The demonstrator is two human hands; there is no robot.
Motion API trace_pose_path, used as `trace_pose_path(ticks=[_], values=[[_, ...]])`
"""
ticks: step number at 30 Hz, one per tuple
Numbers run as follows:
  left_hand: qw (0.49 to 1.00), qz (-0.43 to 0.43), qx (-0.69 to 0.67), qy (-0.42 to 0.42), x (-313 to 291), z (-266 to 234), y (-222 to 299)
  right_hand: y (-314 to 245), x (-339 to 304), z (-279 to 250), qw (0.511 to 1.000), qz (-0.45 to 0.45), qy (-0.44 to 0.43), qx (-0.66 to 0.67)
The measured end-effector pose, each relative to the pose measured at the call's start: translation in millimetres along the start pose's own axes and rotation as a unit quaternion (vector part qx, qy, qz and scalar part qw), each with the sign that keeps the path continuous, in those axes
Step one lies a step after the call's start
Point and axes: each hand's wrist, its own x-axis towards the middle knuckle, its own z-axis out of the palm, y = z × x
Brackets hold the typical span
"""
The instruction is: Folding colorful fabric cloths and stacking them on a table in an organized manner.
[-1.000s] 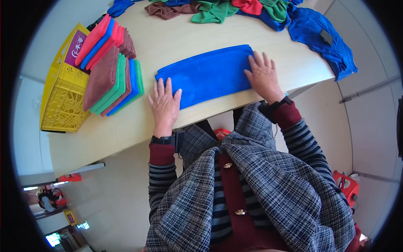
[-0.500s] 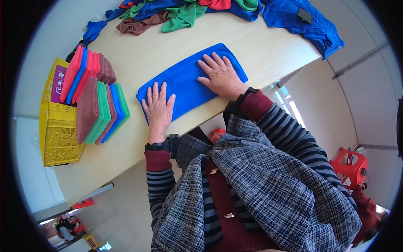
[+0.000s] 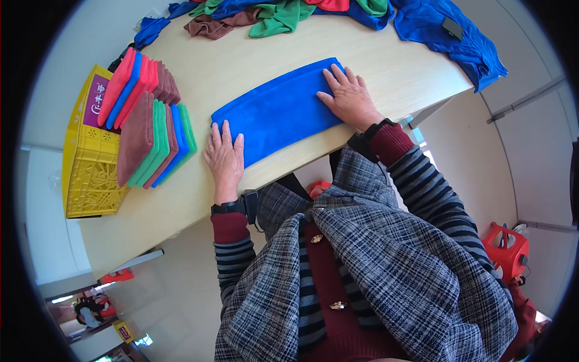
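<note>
A folded blue cloth (image 3: pixel 280 114) lies flat as a long rectangle on the table in front of me. My left hand (image 3: pixel 224 158) rests at its left end, fingers stretched out and fingertips on the cloth's edge. At the opposite end lies my right hand (image 3: pixel 353 99), its fingers spread over the cloth's right edge. Neither hand grips anything. To the left, folded red, blue, brown and green cloths (image 3: pixel 158 142) stand in rows, leaning against each other.
A yellow plastic crate (image 3: pixel 93 172) stands at the table's left side, beside the folded cloths. Loose cloths (image 3: pixel 280 19) in several colours lie heaped along the far edge. A small black object (image 3: pixel 451 28) sits on the blue heap. A red stool (image 3: pixel 506 248) stands on the floor at right.
My right hand has slid rightward to the cloth's right end. My left hand has shifted outward to its left edge. The view has moved slightly.
</note>
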Motion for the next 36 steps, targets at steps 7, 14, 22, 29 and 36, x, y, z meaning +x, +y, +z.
trace_pose_path(ticks=[7,14,22,29,36], values=[[1.0,-0.017,0.009,0.02,-16.0,-0.4,-7.2,-17.4,-9.3,-7.6,1.0,-0.004,0.013,-0.014],[0.994,-0.099,-0.011,0.038,-19.3,-30.1,34.2,-106.6,-34.9,-7.1,0.99,-0.134,0.009,0.05],[0.984,-0.148,-0.062,0.076,2.3,-21.3,16.3,-114.8,-37.6,9.9,0.981,-0.179,-0.024,0.068],[0.968,-0.171,-0.169,-0.073,30.7,-22.0,-10.1,-103.9,-46.6,-0.8,0.98,-0.185,-0.021,0.072],[0.769,-0.175,-0.609,-0.089,24.9,-21.6,-25.4,-94.6,-58.9,-6.9,0.984,-0.17,-0.018,0.045]])
